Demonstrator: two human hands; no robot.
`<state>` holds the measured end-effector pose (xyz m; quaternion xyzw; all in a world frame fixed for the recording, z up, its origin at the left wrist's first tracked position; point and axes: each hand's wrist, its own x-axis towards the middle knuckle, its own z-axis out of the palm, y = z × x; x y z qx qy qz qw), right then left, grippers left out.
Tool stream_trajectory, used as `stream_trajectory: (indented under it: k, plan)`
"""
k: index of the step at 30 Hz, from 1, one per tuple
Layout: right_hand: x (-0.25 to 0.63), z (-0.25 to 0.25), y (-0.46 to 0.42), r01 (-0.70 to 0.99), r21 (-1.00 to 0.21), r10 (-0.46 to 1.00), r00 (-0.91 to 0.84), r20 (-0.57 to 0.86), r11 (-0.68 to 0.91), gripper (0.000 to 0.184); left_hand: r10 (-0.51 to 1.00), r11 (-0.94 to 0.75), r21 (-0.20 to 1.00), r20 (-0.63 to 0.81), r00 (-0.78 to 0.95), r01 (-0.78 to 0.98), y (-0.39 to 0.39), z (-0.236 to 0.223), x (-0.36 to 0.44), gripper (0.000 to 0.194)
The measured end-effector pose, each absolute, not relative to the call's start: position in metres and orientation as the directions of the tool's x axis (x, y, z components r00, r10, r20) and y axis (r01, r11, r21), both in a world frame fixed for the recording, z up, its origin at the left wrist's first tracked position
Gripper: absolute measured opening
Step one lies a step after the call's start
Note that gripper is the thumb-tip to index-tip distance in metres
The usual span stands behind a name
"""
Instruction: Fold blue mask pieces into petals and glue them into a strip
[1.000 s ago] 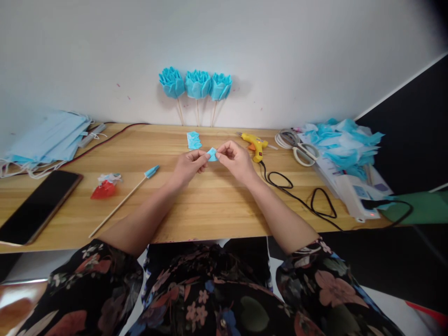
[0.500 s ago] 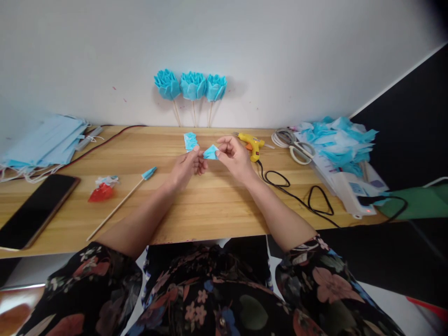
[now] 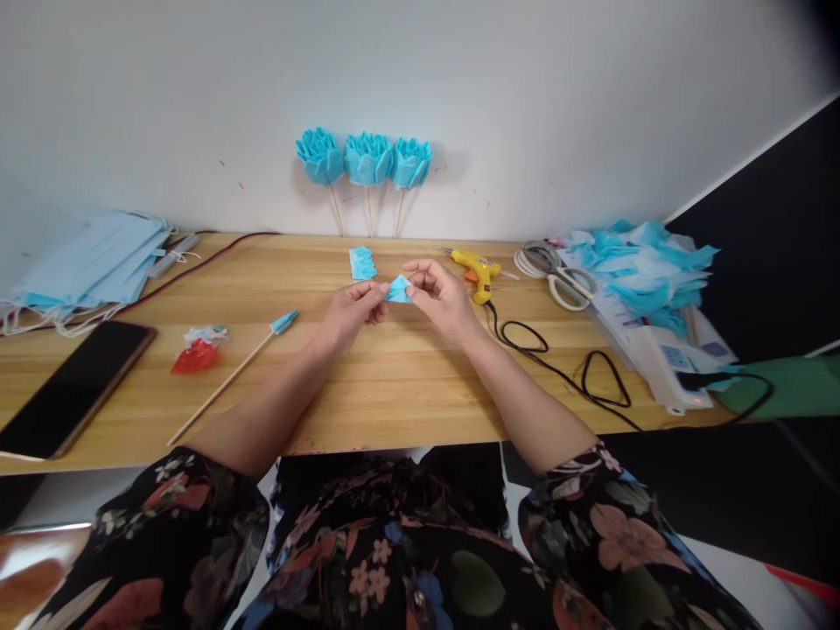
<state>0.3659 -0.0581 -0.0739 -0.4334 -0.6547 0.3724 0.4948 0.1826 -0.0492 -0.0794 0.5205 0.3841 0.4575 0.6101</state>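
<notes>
A small blue fabric piece (image 3: 399, 289), folded to a point at the top, is stretched between my two hands. My left hand (image 3: 358, 306) pinches its left corner between thumb and finger. On the other side, my right hand (image 3: 441, 293) grips the right corner the same way. Just behind my left hand lies a small stack of blue fabric pieces (image 3: 362, 264) on the wooden table (image 3: 407, 394). A thin wooden stick (image 3: 223, 385) with a blue wrapped tip (image 3: 284, 323) rests to the left of my left forearm.
Three blue fabric flowers (image 3: 368, 160) on sticks lean against the wall. A yellow glue gun (image 3: 476, 267), scissors (image 3: 570, 287) and a power strip (image 3: 669, 372) sit at right beside blue scraps (image 3: 649, 262). Face masks (image 3: 92, 262), a phone (image 3: 75, 385) and a red packet (image 3: 197, 352) are left.
My left hand now pinches the left corner of the blue piece, where its fingers were at the edge before. The view has shifted slightly.
</notes>
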Motion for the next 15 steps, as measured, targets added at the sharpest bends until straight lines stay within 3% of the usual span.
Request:
stream_trajectory:
  k: [15]
  plan:
    - [0.3645,-0.0735,-0.0581,0.189,-0.916,0.934,-0.134,0.332,0.353,0.033,0.965,0.037,0.983,0.012,0.261,-0.181,-0.0517,-0.077,0.1838,0.049]
